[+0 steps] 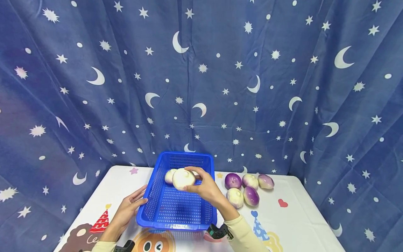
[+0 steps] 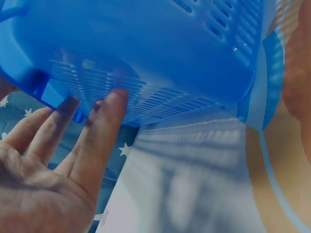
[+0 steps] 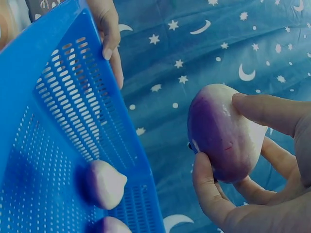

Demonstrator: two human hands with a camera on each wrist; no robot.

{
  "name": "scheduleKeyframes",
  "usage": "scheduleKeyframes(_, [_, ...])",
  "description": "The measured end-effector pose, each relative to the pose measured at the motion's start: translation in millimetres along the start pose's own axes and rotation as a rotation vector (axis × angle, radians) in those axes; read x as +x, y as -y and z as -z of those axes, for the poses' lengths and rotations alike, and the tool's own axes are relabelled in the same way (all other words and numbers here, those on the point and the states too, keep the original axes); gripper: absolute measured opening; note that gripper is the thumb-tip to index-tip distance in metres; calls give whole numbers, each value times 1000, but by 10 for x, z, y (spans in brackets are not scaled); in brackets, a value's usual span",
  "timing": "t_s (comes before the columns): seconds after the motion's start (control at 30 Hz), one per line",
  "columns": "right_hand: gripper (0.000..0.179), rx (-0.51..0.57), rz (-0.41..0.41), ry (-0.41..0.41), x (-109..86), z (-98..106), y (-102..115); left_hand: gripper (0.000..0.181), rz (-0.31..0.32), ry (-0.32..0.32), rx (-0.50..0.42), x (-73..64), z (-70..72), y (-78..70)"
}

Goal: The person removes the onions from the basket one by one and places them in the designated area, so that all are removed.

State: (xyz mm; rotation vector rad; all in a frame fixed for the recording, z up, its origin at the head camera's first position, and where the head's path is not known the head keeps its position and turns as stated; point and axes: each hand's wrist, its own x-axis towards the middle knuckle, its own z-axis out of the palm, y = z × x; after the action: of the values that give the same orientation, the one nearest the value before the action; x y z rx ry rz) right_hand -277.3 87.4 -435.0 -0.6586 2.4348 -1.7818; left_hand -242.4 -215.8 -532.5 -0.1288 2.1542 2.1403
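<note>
My right hand (image 1: 206, 187) grips a purple-and-white turnip (image 3: 226, 133) between thumb and fingers, above the blue plastic basket (image 1: 176, 225). From the head view its pale side faces up. Inside the basket, two turnips lie near the far end; one turnip (image 1: 169, 176) shows partly behind the held one, and the right wrist view shows another turnip (image 3: 106, 184) by the wall. My left hand (image 1: 127, 208) is at the basket's left side, its fingers (image 2: 104, 131) fairly straight against the outer slotted wall.
To the right of the basket, several more turnips (image 1: 251, 196) sit grouped on the white table cover (image 1: 296, 217), which has cartoon prints. A blue curtain (image 1: 220, 77) with moons and stars hangs behind the table and along both sides.
</note>
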Motion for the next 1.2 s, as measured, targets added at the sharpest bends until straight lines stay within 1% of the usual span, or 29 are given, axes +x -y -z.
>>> scheduleKeyframes(0.23, [62, 18, -23, -42, -99, 128, -101, 65, -1, -3, -21, -10, -6, 8])
scheduleKeyframes(0.5, [60, 24, -77, -93, -194, 293, -172, 66, 7, -14, -7, -7, -3, 9])
scheduleKeyframes(0.63, [60, 20, -86, -115, -249, 375, -189, 66, 6, -4, -7, 1, 9, 8])
scheduleKeyframes(0.73, [62, 37, -93, -135, -279, 440, -200, 66, 0, 1, -3, 11, 11, -7])
scheduleKeyframes(0.9, [64, 33, -94, -162, -342, 589, -240, 65, -6, -9, 3, 30, 3, -19])
scheduleKeyframes(1.07, [64, 24, -145, -189, -447, 737, -311, 66, -7, -10, 5, 31, 9, 3])
scheduleKeyframes(1.2, [66, 23, -167, -187, -513, 827, -342, 66, -11, -3, -5, 24, 26, 19])
